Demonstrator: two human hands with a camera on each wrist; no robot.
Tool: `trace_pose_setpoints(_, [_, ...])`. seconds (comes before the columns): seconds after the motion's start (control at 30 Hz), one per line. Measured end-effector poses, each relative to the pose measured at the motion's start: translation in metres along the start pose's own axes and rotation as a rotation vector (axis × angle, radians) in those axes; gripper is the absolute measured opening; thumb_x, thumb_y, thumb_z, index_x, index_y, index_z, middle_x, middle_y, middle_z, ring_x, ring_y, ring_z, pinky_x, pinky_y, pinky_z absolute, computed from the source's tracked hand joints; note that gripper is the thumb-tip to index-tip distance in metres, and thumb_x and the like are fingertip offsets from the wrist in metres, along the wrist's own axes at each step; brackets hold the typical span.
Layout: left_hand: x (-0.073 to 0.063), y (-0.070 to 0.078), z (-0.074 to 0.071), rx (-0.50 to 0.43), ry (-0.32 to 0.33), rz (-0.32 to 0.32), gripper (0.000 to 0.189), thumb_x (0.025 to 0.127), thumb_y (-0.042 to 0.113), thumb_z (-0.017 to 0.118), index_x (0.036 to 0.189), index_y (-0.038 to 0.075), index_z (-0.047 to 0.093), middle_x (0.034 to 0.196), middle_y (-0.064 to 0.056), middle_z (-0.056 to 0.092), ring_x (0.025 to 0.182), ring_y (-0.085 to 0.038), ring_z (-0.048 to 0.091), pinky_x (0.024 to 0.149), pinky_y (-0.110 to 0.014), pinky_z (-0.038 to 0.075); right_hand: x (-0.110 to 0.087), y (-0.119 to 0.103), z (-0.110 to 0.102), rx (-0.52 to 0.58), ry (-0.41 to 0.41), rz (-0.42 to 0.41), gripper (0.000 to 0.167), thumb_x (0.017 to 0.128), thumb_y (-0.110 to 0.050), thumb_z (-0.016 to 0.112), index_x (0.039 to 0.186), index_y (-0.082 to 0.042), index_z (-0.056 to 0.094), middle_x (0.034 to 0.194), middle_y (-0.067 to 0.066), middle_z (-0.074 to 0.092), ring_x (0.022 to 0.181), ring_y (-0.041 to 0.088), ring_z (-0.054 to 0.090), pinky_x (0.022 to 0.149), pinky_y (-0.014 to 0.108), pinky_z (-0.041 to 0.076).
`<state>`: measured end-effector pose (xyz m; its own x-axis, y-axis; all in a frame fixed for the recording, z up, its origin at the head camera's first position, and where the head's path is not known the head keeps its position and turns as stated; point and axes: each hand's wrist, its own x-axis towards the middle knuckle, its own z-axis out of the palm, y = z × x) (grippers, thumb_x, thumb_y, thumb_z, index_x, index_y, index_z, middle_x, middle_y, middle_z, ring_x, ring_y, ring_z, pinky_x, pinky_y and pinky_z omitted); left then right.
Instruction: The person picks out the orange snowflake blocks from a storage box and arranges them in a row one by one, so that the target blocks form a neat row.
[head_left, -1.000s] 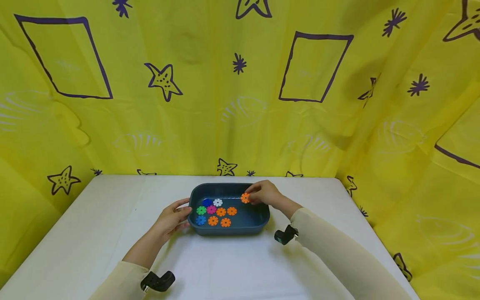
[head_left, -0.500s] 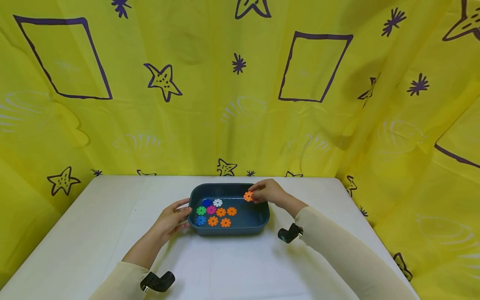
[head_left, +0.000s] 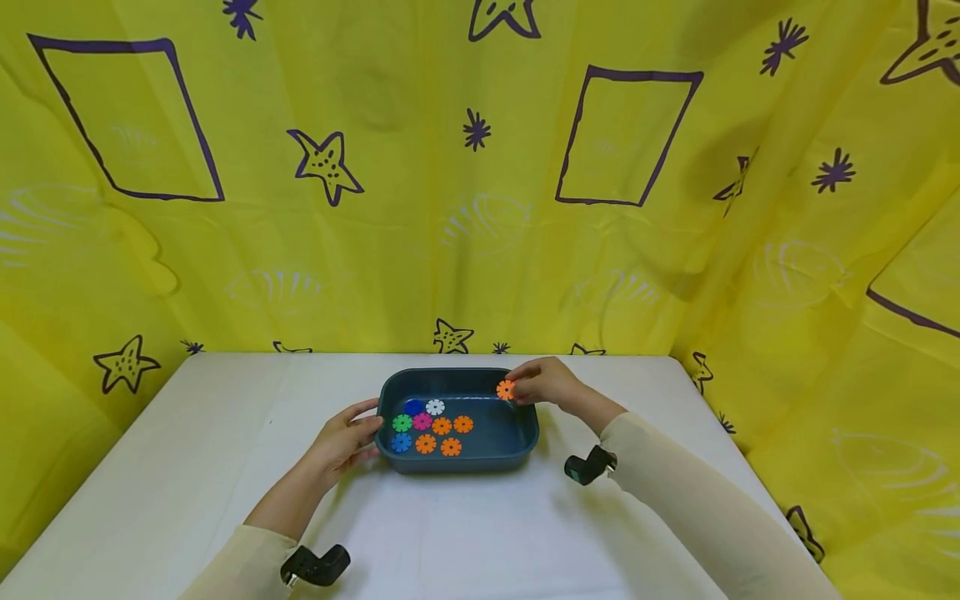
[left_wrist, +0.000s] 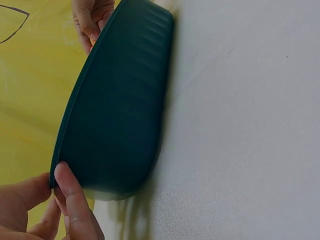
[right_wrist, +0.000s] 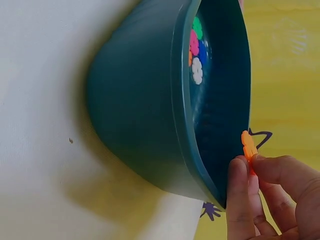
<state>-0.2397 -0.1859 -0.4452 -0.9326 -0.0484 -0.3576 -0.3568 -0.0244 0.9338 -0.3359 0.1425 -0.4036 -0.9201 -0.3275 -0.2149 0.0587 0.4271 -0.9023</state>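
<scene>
A dark teal plastic tub stands on the white table. My left hand grips its left end, thumb and fingers pinching the rim in the left wrist view. At the far right corner my right hand pinches an orange notched disc between thumb and fingers, level with the rim. The right wrist view shows that disc edge-on. On the tub floor lie several more notched discs: a white one, a green one, a pink one, two blue ones and several orange ones.
The white-covered table extends around the tub. A yellow patterned curtain hangs behind it and along both sides. Black devices are strapped to both sleeved wrists.
My right hand has moved slightly to the right and up with the orange disc, toward the tub's far right corner. My left hand and the discs on the tub floor have stayed put.
</scene>
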Motion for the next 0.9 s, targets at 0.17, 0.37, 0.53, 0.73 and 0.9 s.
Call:
trace_pose_setpoints(0.17, [0.001,0.0,0.0,0.008,0.018,-0.001,0.051,0.099,0.013,0.058,0.147,0.007,0.042,0.129,-0.018,0.052,0.09,-0.013,0.066,0.072,-0.026,0.058,0.001,0.0,-0.002,0.003,0.012,0.027,0.03,0.089,0.002,0.066,0.119,0.008,0.065,0.107,0.02,0.068,0.086,0.025,0.072,0.081,0.037,0.059])
trace_pose_setpoints(0.37, [0.001,0.0,0.0,0.02,0.036,0.033,0.05,0.097,0.009,0.061,0.144,0.004,0.045,0.128,-0.019,0.051,0.086,-0.014,0.065,0.071,-0.027,0.059,0.0,0.003,-0.007,0.019,0.016,0.022,0.032,0.089,0.003,0.066,0.12,0.009,0.064,0.105,0.019,0.069,0.086,0.027,0.071,0.079,0.036,0.059])
trace_pose_setpoints(0.53, [0.002,0.0,-0.001,0.041,0.044,0.049,0.05,0.096,0.009,0.063,0.143,0.003,0.047,0.127,-0.018,0.052,0.083,-0.013,0.064,0.071,-0.028,0.059,-0.003,0.004,-0.011,0.029,0.016,0.009,0.033,0.089,0.003,0.065,0.122,0.01,0.062,0.108,0.02,0.068,0.095,0.035,0.07,0.078,0.034,0.06])
trace_pose_setpoints(0.73, [0.002,0.001,-0.001,0.049,0.053,0.057,0.049,0.095,0.007,0.063,0.142,0.002,0.048,0.125,-0.018,0.054,0.082,-0.012,0.064,0.07,-0.027,0.059,-0.002,0.008,-0.014,0.039,0.011,0.008,0.035,0.089,0.003,0.065,0.123,0.011,0.061,0.107,0.02,0.068,0.094,0.034,0.07,0.085,0.04,0.058])
trace_pose_setpoints(0.9, [0.002,0.001,-0.001,0.053,0.058,0.057,0.049,0.095,0.007,0.063,0.142,0.002,0.048,0.126,-0.019,0.053,0.083,-0.013,0.065,0.07,-0.027,0.059,-0.001,0.01,-0.018,0.046,0.014,-0.002,0.036,0.089,0.004,0.065,0.124,0.012,0.06,0.111,0.023,0.067,0.1,0.037,0.069,0.09,0.047,0.054])
